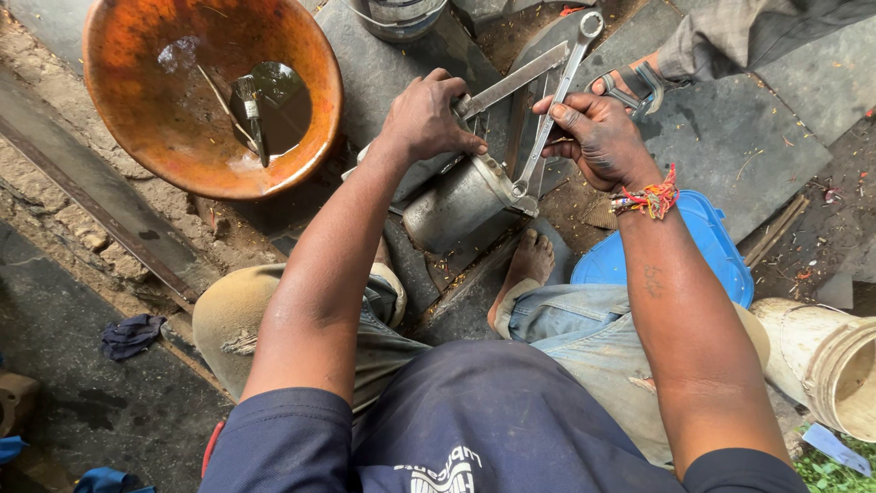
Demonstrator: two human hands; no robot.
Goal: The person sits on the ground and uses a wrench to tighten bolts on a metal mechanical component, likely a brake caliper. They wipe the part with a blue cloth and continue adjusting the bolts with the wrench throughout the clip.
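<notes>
Two hands work close over the grey metal cylinder (461, 203); left hand (427, 117) clenches its flat bracket (511, 82); right hand (598, 137) grasps the long steel spanner (557, 96); rusty orange bowl (137, 110) sits near.

My one camera sits on the head, looking steeply down. It is close above both hands, left hand (427, 117) and right hand (598, 139).

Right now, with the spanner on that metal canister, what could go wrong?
The right hand works a long spanner whose lower end sits on the grey metal canister; if it slips, knuckles could hit metal. The left hand presses a flat metal bar, so a slip might pinch fingers. The person's bare foot lies just below the canister, and the rusty bowl of dark liquid nearby could tip.
</notes>
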